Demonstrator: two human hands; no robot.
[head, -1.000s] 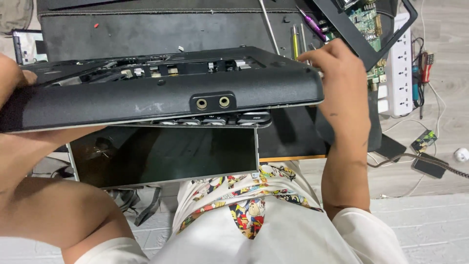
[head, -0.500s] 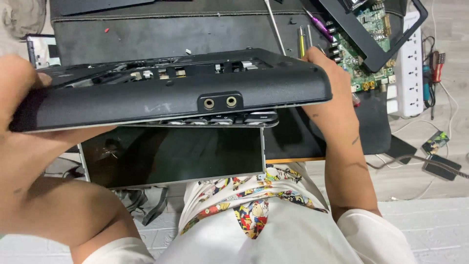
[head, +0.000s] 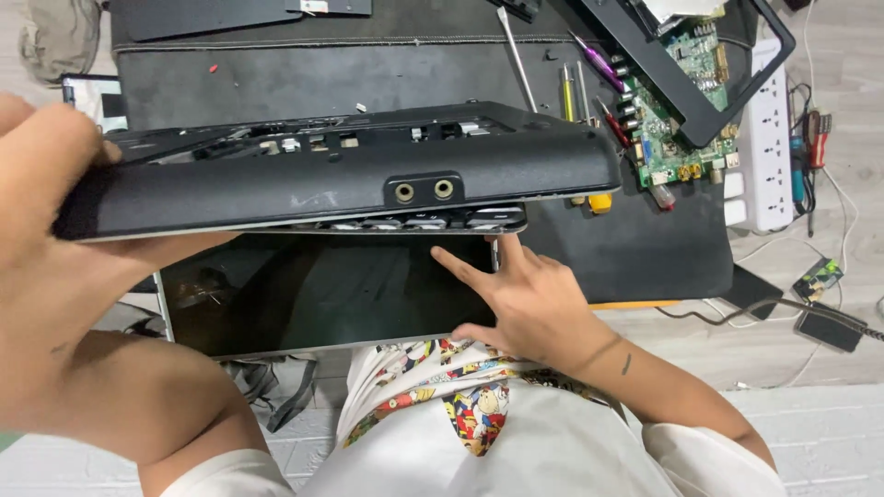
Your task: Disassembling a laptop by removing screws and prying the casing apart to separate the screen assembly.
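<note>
From the head camera, the black rear casing (head: 350, 179) of a monitor is held up off the work mat (head: 645, 248); its long axis runs left to right across the view, slightly higher at the right end, its thick rear edge with two round sockets facing the camera and its open inner side turned upward. The left hand (head: 46, 184) grips the casing's left end, fingers closed around it, the forearm coming in from the lower left and bent at the elbow. The right hand (head: 520, 299) is off the casing and below its right part; it rests on the right edge of the dark display panel (head: 322, 290), which lies flat beneath the casing with its long axis likewise left to right; the fingers are spread apart, index pointing up-left onto the glass, thumb along the lower edge. Beyond the casing's right end lie a green circuit board (head: 681, 120), screwdrivers (head: 589, 83) and a white power strip (head: 769, 138).
</note>
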